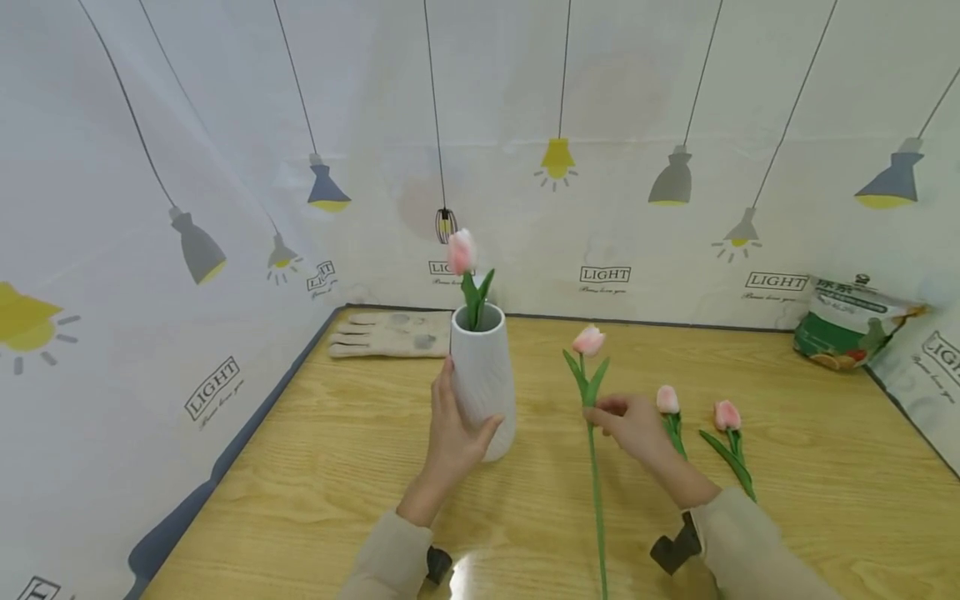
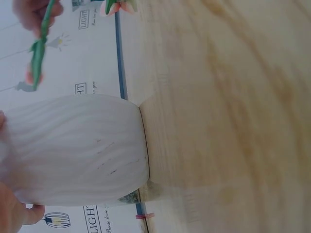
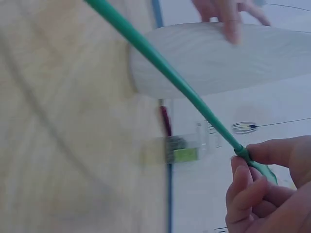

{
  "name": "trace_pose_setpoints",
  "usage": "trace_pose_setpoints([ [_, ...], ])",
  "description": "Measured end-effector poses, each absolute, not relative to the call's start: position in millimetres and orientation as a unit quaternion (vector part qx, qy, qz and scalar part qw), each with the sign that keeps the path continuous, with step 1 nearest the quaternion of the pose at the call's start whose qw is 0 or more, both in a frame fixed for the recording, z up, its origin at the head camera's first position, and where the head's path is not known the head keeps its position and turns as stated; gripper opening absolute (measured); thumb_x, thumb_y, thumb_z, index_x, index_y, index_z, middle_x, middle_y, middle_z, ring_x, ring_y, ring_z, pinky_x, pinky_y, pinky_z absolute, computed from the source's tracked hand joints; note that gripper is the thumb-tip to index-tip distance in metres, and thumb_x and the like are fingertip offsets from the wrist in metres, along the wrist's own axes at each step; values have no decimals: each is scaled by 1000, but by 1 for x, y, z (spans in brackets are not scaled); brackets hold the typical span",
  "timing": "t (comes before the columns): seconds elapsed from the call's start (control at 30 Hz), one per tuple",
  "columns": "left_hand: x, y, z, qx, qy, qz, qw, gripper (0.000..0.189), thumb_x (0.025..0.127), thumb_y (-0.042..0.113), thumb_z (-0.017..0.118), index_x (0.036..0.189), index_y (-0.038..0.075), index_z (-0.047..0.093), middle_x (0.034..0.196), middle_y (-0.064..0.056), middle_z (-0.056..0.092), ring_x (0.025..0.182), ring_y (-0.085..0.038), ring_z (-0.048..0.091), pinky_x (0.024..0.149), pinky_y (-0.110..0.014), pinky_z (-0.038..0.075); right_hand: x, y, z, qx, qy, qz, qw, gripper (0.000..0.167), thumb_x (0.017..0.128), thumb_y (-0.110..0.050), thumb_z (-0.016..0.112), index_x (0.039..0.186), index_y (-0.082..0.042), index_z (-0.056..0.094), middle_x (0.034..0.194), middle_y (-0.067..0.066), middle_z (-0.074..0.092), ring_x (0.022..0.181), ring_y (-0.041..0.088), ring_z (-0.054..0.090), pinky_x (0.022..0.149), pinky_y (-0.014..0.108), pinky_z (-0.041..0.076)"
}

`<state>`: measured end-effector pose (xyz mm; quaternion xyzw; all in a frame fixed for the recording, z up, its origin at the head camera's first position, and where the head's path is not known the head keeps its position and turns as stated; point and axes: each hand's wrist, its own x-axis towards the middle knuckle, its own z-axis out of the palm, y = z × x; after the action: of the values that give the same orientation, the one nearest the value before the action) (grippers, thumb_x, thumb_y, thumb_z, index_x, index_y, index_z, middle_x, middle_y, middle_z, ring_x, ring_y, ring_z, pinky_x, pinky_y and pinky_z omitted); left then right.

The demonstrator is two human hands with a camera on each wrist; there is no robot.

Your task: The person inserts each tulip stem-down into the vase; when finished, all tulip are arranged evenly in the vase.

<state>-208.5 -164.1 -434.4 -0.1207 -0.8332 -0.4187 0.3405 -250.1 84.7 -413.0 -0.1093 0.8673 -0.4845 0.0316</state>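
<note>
A white ribbed vase [image 1: 489,383] stands on the wooden table, with a pink artificial tulip [image 1: 462,252] rising from its mouth. My left hand [image 1: 452,435] grips the vase from its near left side, thumb across the front. To the right, my right hand [image 1: 636,427] pinches a second pink tulip [image 1: 588,341] just below its leaves. This tulip is held bloom up, its long green stem [image 3: 175,80] hanging down toward the near table edge. In the left wrist view the vase [image 2: 77,150] fills the left half, its base at the tabletop.
Two more pink tulips, one near the right forearm [image 1: 667,400] and one farther right [image 1: 727,415], lie on the table [image 1: 337,450]. Behind the vase is a pale work glove [image 1: 390,333]. A green and white food bag [image 1: 847,325] sits in the back right corner, by the lamp-printed curtain [image 1: 502,183].
</note>
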Motion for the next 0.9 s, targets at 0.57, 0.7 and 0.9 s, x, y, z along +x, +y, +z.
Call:
trace_pose_setpoints([
  [0.57, -208, -163, -434, -115, -836, -424, 329, 100, 70, 14, 74, 142, 10, 5, 136, -20, 24, 123, -36, 32, 95, -54, 35, -251, 82, -372, -123, 861, -491, -42, 33, 83, -32, 59, 96, -2, 62, 82, 12, 63, 66, 14, 58, 55, 22, 47],
  [0.7, -208, -163, -435, -119, -833, -418, 341, 100, 69, 14, 74, 142, 9, 7, 135, -21, 26, 122, -37, 34, 94, -54, 36, -255, 80, -354, -115, 856, -503, -39, 37, 83, -35, 59, 98, -1, 61, 85, 11, 61, 67, 12, 57, 57, 21, 46],
  [0.9, -209, -163, -437, -116, -835, -416, 342, 101, 69, 15, 75, 142, 10, 6, 134, -21, 27, 122, -36, 34, 94, -53, 36, -261, 74, -324, -146, 837, -522, -75, 33, 83, -34, 59, 94, -3, 61, 81, 8, 61, 59, 3, 55, 49, 23, 46],
])
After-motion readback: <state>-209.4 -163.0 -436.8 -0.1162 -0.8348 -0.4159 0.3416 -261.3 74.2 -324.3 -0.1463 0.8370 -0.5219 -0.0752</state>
